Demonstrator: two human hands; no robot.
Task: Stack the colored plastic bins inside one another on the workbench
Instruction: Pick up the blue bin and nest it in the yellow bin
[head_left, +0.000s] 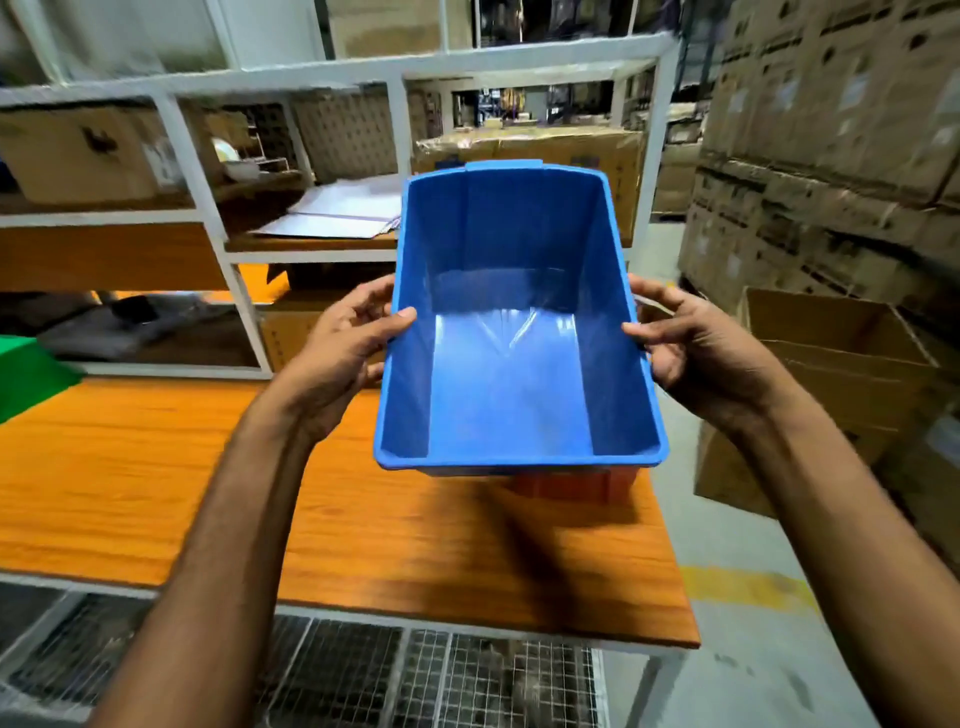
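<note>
Left hand and right hand clamped on blue bin rims.

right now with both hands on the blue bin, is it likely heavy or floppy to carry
Probably light: the blue bin is empty, and the left hand and right hand hold it with fingertips over the side rims. Likely fairly stiff, since its walls and rolled rim look straight under that grip. The glossy plastic might be somewhat slippery.

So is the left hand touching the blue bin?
Touching. The head view shows the left hand with its thumb hooked over the blue bin rim.
</note>
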